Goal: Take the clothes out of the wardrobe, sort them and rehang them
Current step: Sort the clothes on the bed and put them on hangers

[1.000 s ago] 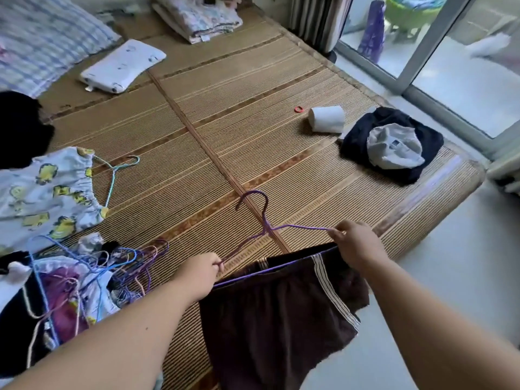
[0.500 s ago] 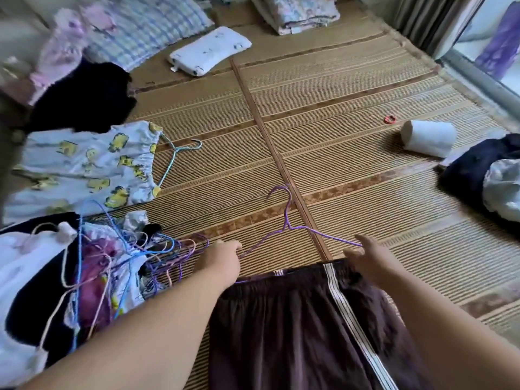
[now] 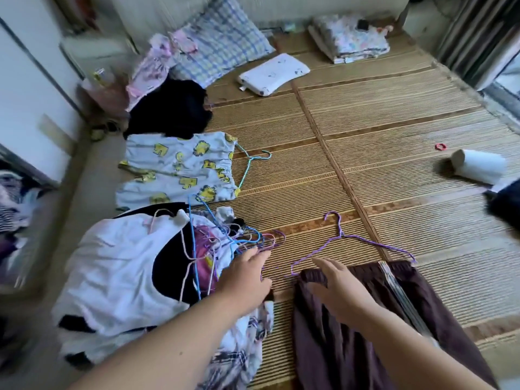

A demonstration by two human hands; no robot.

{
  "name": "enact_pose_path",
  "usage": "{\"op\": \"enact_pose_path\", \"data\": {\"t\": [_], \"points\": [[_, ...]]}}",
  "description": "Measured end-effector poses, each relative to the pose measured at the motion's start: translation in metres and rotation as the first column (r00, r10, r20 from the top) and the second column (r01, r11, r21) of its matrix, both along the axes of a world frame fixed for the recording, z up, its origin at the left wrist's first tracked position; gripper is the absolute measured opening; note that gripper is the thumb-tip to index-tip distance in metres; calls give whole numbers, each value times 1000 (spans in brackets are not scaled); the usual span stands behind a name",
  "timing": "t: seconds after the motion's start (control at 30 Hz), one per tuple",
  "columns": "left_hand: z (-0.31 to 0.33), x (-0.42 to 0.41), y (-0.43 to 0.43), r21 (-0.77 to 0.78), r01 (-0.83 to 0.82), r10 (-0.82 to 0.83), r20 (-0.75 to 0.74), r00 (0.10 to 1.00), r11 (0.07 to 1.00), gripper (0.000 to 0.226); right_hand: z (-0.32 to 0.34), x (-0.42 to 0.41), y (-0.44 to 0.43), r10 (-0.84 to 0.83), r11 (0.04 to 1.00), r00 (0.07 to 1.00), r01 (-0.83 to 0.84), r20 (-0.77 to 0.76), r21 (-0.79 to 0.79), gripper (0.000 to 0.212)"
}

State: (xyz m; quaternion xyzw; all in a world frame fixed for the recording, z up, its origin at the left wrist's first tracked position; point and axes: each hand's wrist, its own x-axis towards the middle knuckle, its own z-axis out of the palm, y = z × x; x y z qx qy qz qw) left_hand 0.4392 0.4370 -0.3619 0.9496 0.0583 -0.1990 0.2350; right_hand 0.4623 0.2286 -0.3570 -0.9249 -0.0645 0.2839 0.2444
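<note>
2 hands hover, left hand (image 3: 244, 274) beside hangers (image 3: 253, 238), right hand (image 3: 340, 288) over shorts (image 3: 323, 350).

A single wide-angle view is taken from head height, tilted forward and down onto the woven mat (image 3: 394, 153). The left hand (image 3: 247, 274) and right hand (image 3: 340, 288) are seen close, at lower centre.

This is a bedroom in a home. A bed with a straw mat (image 3: 394, 114) holds a checked pillow (image 3: 225, 43), with curtains (image 3: 478, 32) at the upper right.
</note>
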Motion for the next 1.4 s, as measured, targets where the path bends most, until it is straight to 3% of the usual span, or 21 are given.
{"op": "enact_pose_path", "data": {"t": [0.2,0.43,0.53,0.8,0.87,0.97,1.07,1.2,1.4], "points": [[4,-50,148,10,-8,8,23,1000,1000,61,11,-29,145,57,998,996,-58,62,22,64],[-24,-57,297,12,-17,17,-76,997,1000,65,-43,-44,288,-109,992,992,113,-68,58,59],[-42,-47,329,20,-25,27,-131,991,999,70,-69,-47,320,-187,981,974,192,-124,30,44],[-70,-39,358,-28,0,-5,-188,982,1000,71,-112,-41,355,-243,947,967,220,-75,-233,7],[-67,-38,361,-64,-10,-2,-178,984,998,69,-110,-40,357,-273,937,960,251,-60,-241,6],[-53,-35,366,-49,29,-35,-121,992,998,64,-96,-40,359,-418,902,907,408,-50,-139,12],[-31,-31,366,9,69,-68,-68,995,998,64,-66,-44,356,-552,828,831,556,-70,73,8],[10,-24,356,34,119,-120,15,993,992,70,-11,-48,350,-669,631,719,684,-190,366,11],[102,-5,357,30,67,-73,309,948,997,76,91,-42,349,-519,738,854,475,-47,480,14]]}}
